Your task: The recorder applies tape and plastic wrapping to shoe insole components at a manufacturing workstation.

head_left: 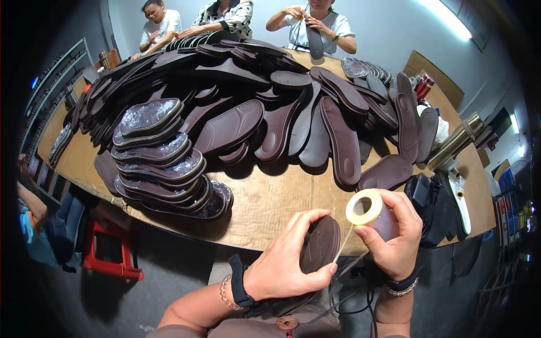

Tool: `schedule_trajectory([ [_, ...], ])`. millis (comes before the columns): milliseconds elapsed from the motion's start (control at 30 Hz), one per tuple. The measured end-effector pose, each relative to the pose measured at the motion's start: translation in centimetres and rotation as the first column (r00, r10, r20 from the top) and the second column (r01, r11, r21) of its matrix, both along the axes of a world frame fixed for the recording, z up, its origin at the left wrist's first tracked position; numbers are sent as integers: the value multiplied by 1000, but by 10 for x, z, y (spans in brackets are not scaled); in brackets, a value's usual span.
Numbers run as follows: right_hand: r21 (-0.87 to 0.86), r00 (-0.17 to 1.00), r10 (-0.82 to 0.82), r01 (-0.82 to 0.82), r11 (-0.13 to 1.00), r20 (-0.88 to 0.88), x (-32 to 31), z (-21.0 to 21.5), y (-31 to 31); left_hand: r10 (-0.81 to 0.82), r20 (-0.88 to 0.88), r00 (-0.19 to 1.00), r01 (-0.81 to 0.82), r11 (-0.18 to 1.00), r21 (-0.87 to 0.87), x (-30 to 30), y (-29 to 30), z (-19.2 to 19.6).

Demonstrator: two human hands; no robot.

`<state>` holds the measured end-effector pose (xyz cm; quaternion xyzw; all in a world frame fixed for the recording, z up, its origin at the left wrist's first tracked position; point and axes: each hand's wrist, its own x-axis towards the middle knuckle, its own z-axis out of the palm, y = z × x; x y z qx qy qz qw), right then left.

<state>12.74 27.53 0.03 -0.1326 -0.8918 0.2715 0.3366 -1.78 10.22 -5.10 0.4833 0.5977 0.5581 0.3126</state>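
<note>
We are mid-taping: our left hand (282,262) grips a brown insole (322,243) while our right hand (394,236) clasps the tape roll (366,208), so next we likely press the strip down.

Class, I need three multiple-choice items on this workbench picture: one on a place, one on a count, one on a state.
1. Where does the stack of dark shoe soles wrapped in clear film stand?
A. on the red stool
B. on the brown-paper-covered table, to the person's left
C. on the floor

2. How many other people sit at the far side of the table?
A. one
B. three
C. five

3. What does the right hand hold?
A. a roll of clear tape
B. scissors
C. nothing

Answers: 1 B, the stack rests near the table's near-left edge. 2 B, three seated people show along the top. 3 A, its fingers wrap the roll while the left hand presses a dark brown sole.
</note>
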Motion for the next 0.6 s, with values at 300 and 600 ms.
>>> schedule_trajectory([
  [300,99,997,-61,64,993,-39,-3,3,-8,-10,-30,1000,11,999,32,5,-4,5],
  [600,60,997,-72,71,996,9,-1,4,-14,-4,-60,998,8,998,61,7,-8,7],
])
